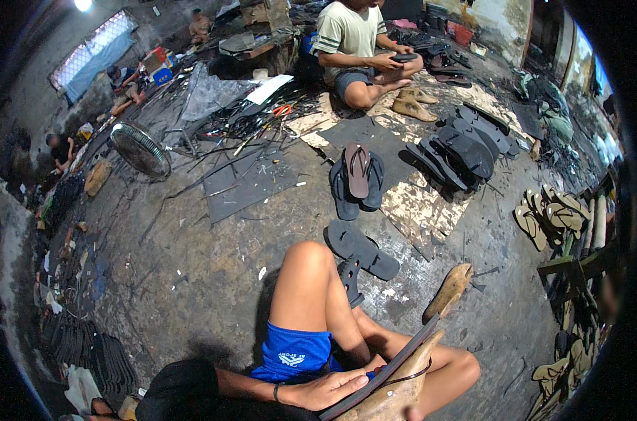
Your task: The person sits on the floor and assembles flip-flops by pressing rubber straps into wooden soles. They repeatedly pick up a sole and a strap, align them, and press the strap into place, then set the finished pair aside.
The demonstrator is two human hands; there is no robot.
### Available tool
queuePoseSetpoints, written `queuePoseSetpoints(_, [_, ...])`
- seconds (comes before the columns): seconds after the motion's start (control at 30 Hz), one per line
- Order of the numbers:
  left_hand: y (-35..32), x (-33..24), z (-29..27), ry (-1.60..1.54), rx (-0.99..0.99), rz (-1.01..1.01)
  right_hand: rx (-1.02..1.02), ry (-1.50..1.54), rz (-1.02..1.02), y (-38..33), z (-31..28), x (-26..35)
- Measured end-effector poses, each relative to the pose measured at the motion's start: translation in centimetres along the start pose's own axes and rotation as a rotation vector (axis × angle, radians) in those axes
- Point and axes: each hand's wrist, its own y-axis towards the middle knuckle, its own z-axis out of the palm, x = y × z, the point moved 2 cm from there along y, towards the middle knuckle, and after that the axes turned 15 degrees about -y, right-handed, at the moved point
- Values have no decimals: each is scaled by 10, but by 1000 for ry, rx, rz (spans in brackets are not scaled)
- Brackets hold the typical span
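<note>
Across my lap lies a dark sandal sole [411, 352], tilted upward against a pale wooden shoe last [392, 394]. A thin dark strap loops round the last. My left hand [332, 388] grips the sole's edge, thumb lying along it; a small blue piece shows by the fingers, its kind unclear. Only what looks like a fingertip of my right hand [411, 413] shows at the lower edge, against the last; its other fingers are out of sight. Beyond my knee are a pair of black soles [364, 250] and a dark strap piece [351, 281]. Another wooden last [447, 291] rests on the floor.
A brown flip-flop [357, 170] lies on darker ones ahead. Past several stacked black soles [466, 149], a seated person [364, 52] holds a sole. Tan sandals [551, 214] and a wooden rack [578, 266] stand right. A fan [141, 149] and orange-handled scissors [282, 110] are left.
</note>
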Motion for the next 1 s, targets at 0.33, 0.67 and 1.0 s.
queuePoseSetpoints(0.33, [-20,7,-16,-70,88,-216,-177,-12,-120,-16,70,15])
queuePoseSetpoints(0.67, [-11,76,-43,-478,146,-372,59,-246,-228,15,97,39])
queuePoseSetpoints(1.0, [36,-8,-97,76,9,-106,221,-947,-283,103,179,36])
